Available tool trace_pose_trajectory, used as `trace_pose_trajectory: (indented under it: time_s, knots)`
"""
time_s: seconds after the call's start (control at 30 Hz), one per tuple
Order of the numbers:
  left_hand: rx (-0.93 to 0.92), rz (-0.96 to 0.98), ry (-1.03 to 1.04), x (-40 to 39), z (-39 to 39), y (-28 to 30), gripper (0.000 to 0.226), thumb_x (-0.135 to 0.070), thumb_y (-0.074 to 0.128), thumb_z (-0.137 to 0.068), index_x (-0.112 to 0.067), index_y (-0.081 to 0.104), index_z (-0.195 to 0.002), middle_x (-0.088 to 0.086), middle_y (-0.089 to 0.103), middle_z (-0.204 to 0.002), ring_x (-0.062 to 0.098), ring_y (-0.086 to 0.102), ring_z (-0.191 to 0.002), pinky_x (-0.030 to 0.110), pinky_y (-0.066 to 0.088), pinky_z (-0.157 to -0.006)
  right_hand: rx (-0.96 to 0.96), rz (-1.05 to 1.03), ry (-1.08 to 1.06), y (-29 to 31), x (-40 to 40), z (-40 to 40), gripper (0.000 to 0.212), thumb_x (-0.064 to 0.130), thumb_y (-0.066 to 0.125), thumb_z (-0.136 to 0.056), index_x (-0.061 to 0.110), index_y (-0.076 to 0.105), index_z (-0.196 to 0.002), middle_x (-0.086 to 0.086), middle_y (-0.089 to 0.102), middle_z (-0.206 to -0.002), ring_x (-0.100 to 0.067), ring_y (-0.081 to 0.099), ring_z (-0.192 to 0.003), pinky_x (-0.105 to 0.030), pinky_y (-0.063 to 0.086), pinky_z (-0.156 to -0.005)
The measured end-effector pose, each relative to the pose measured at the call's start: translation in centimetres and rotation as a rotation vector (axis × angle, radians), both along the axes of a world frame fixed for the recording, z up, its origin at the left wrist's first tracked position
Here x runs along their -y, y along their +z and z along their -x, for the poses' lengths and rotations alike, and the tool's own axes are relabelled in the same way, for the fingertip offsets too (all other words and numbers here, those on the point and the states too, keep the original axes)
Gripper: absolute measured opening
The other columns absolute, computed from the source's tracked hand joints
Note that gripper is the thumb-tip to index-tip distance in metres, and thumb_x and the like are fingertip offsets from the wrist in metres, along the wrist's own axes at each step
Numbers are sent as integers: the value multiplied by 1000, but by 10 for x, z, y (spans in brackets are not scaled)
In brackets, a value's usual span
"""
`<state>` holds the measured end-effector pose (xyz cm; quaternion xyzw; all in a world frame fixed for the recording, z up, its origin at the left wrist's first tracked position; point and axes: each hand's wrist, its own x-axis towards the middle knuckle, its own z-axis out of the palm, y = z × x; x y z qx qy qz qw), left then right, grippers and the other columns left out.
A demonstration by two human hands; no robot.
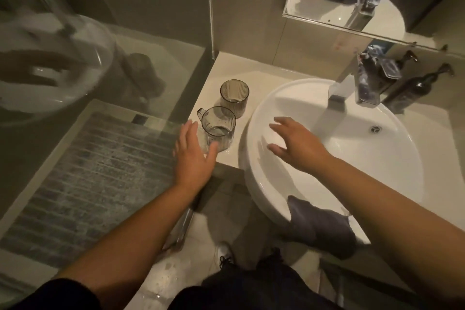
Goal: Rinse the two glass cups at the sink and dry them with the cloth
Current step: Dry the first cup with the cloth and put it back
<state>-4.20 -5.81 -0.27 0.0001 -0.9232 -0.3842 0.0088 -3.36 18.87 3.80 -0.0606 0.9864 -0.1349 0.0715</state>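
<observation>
Reaching with fingers spread, the left hand (192, 156) has its thumb at the near cup (218, 129); the far cup (234, 97) stands just beyond on the table (227, 63). Right hand (293, 145) hovers spread and empty. Glass: stiff, breakable, probably wet and slippery; best wrapped around the ribbed wall.

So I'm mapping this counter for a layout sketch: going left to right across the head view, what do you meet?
Left hand → handled glass cup → right hand → tap spout → dark pump bottle.
</observation>
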Motion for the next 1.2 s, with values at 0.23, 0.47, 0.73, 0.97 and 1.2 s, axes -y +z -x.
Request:
trace_pose_trajectory:
  time_s: [0.23, 0.47, 0.73, 0.97, 1.2]
  knots:
    - [-73, 143, -747, -59, -64, 10, 47, -33, 56, -97, -11, 57, -138, 10, 54, -148, 31, 44, -141, 50, 28, -121, 184, -12, -209, 0, -62, -122, 54, 52, 56, -90, 30, 48, -139, 5, 48, -145, -18, 46, -130, -32, 35, -106]
    - [-118, 523, -1255, -130, -83, 2, 68, -70, 53, -87, -18, 55, -130, 4, 61, -129, 25, 55, -116, 43, 42, -102, 282, 29, -45, -15, -71, -185, 76, 69, 55, -81, 26, 40, -142, 1, 51, -142, -19, 47, -126, -31, 33, -103]
    - [-19, 700, -1263, -137, -93, -13, 76, -60, 64, -86, -19, 43, -147, 5, 51, -149, 26, 53, -128, 43, 45, -106, 183, -58, 11, -43, -79, -201, 63, 55, 66, -79, 24, 51, -131, -2, 60, -129, -22, 57, -114, -40, 45, -100]
    - [-83, 643, -1198, -129, -104, -9, 58, -46, 67, -91, -20, 53, -141, 4, 61, -141, 26, 59, -124, 39, 44, -103, 29, -11, -36, -45, -76, -212, 41, 46, 67, -83, 28, 59, -119, 1, 68, -114, -20, 64, -101, -33, 48, -89]
    - [9, 417, -1073, -120, -118, 17, 24, -28, 66, -92, -24, 67, -115, 2, 73, -107, 25, 67, -97, 34, 46, -75, 157, 248, -156, -10, -86, -225, 19, 31, 63, -88, 27, 65, -107, 5, 68, -95, -15, 62, -86, -24, 45, -71]
